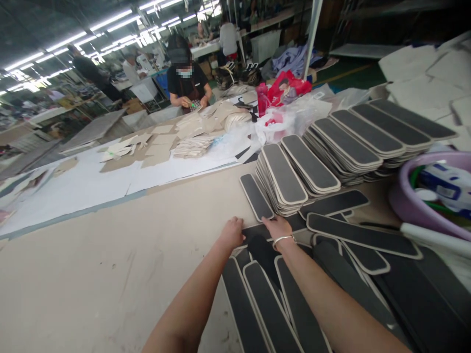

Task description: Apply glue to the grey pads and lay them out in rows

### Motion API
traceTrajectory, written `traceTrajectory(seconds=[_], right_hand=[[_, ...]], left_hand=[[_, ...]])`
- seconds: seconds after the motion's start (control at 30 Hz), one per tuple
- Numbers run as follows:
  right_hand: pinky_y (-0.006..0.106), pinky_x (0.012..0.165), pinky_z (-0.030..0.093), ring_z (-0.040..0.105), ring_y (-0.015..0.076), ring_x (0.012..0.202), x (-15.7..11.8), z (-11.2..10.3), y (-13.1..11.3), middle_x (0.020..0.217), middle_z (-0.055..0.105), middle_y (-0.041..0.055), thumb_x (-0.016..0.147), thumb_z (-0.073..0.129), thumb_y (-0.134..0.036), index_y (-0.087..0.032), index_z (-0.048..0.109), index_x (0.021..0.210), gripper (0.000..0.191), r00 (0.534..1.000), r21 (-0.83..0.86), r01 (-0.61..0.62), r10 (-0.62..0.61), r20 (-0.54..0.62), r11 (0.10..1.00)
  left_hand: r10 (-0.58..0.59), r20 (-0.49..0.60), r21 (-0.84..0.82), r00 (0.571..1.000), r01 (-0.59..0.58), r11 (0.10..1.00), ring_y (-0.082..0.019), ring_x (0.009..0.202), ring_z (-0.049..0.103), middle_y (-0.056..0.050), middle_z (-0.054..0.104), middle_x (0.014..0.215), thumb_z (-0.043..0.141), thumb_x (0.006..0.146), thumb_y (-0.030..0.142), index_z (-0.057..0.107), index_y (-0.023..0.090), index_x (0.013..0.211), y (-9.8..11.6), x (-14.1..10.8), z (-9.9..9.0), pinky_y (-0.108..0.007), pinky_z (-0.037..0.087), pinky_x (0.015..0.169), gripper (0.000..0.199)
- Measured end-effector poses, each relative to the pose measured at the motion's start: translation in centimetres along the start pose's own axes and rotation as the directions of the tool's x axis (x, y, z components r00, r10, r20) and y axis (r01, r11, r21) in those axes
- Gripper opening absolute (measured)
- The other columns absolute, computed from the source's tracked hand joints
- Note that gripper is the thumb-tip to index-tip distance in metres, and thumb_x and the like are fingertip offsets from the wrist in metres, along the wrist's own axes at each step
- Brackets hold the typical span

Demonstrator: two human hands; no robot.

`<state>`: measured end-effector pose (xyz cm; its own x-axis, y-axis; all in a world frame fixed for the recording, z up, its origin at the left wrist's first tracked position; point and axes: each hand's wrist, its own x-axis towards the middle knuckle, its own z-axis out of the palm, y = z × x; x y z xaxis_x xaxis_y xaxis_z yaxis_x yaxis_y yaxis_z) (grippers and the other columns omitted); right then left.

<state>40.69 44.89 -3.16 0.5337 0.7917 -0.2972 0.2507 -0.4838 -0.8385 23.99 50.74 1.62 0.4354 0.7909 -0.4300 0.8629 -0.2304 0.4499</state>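
Observation:
A dark grey strip with rounded ends (254,232) lies crosswise between my hands. My left hand (232,233) is closed around its left end. My right hand (279,228), with a bangle at the wrist, is closed on the strip further right. Its fingertips are by the lower end of a short grey panel with a pale border (256,197), which leans against a stack of similar panels (285,174). Below my hands, several loose pale-edged panels (270,306) overlap on the table, partly hidden by my right forearm.
More stacked panels (346,137) extend to the right, near a purple basin (405,189) with packets inside. Clear plastic bags and a red bag (289,86) lie behind. Across the table (110,274), a masked person (187,78) handles something small beside piles of beige pieces (193,146).

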Motion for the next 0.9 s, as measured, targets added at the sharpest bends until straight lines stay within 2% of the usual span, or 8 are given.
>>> traceTrajectory(seconds=[0.1,0.2,0.3,0.5,0.63,0.77,0.83,0.9], right_hand=[[0.035,0.085,0.05,0.064,0.0223,0.096,-2.6,-2.3,0.6,0.106,0.066,0.0105,0.081,0.059,-0.043,-0.016,0.057,0.118,0.046,0.996,-0.144,0.076,-0.069,0.052,0.987],[0.04,0.098,0.042,0.055,0.0266,0.114,-6.5,-4.4,1.9,0.124,0.057,0.015,0.079,0.058,-0.036,-0.013,0.05,0.128,0.055,0.979,-0.294,0.196,-0.17,0.11,0.935],[0.042,0.103,0.036,0.045,0.0308,0.121,-10.2,-5.6,3.4,0.128,0.053,0.016,0.074,0.061,-0.027,-0.011,0.051,0.128,0.058,0.951,-0.419,0.301,-0.239,0.196,0.857],[0.046,0.096,0.035,0.043,0.034,0.114,-12.8,-5.6,4.0,0.123,0.053,0.0154,0.07,0.063,-0.024,-0.014,0.054,0.126,0.058,0.931,-0.559,0.359,-0.244,0.273,0.748],[0.043,0.09,0.036,0.049,0.0305,0.102,-12.9,-5.4,3.1,0.102,0.06,0.0115,0.064,0.065,-0.02,-0.017,0.063,0.106,0.043,0.928,-0.595,0.365,-0.227,0.296,0.717],[0.036,0.08,0.037,0.054,0.0245,0.086,-13.2,-5.5,2.5,0.084,0.061,0.0067,0.056,0.065,-0.016,-0.019,0.064,0.079,0.023,0.933,-0.613,0.35,-0.211,0.29,0.708],[0.033,0.074,0.037,0.054,0.0216,0.078,-13.2,-5.9,2.2,0.076,0.061,0.0035,0.057,0.064,-0.017,-0.021,0.062,0.069,0.013,0.926,-0.598,0.365,-0.213,0.31,0.714],[0.03,0.069,0.037,0.053,0.0189,0.072,-13.2,-6.5,1.9,0.07,0.061,0.0005,0.06,0.063,-0.022,-0.022,0.061,0.064,0.005,0.91,-0.559,0.398,-0.237,0.34,0.727]], left_hand=[[-0.009,0.038,0.033,0.999,0.008,0.999,-0.03,0.113,0.052,-0.015,0.06,0.112,0.071,0.058,0.009,0.06,0.016,0.092,-0.2,0.1,0.2,-0.037,0.036,0.097,0.037],[-0.043,0.088,-0.007,0.995,0.044,0.999,-0.03,0.096,0.059,-0.008,0.065,0.085,0.075,0.049,0.007,0.058,0.018,0.069,-0.7,0.3,-0.2,-0.033,0.042,0.085,0.029],[-0.06,0.118,-0.116,0.991,0.074,0.991,-0.023,0.074,0.059,0.001,0.056,0.059,0.075,0.048,0.011,0.05,0.019,0.052,-2.0,-0.8,-0.9,-0.028,0.04,0.069,0.027],[-0.153,0.07,-0.425,0.986,0.169,0.889,-0.01,0.051,0.042,0.007,0.045,0.05,0.072,0.058,0.027,0.052,0.018,0.055,-6.6,-6.8,-2.0,-0.023,0.03,0.052,0.022],[-0.267,-0.032,-0.637,0.963,0.186,0.748,-0.01,0.05,0.044,0.006,0.049,0.052,0.075,0.054,0.033,0.053,0.017,0.057,-9.1,-11.2,-2.1,-0.022,0.032,0.051,0.027],[-0.427,-0.165,-0.844,0.889,0.096,0.527,-0.013,0.058,0.054,0.002,0.06,0.062,0.078,0.051,0.039,0.058,0.015,0.066,-10.5,-15.2,-1.5,-0.024,0.041,0.056,0.035],[-0.523,-0.231,-0.918,0.82,-0.006,0.397,-0.013,0.062,0.057,0.002,0.063,0.067,0.077,0.053,0.044,0.057,0.016,0.073,-11.0,-17.4,-0.7,-0.024,0.045,0.06,0.039],[-0.629,-0.285,-0.951,0.723,-0.131,0.281,-0.011,0.064,0.059,0.004,0.063,0.069,0.075,0.057,0.049,0.054,0.018,0.075,-11.2,-19.8,0.4,-0.024,0.048,0.065,0.041]])
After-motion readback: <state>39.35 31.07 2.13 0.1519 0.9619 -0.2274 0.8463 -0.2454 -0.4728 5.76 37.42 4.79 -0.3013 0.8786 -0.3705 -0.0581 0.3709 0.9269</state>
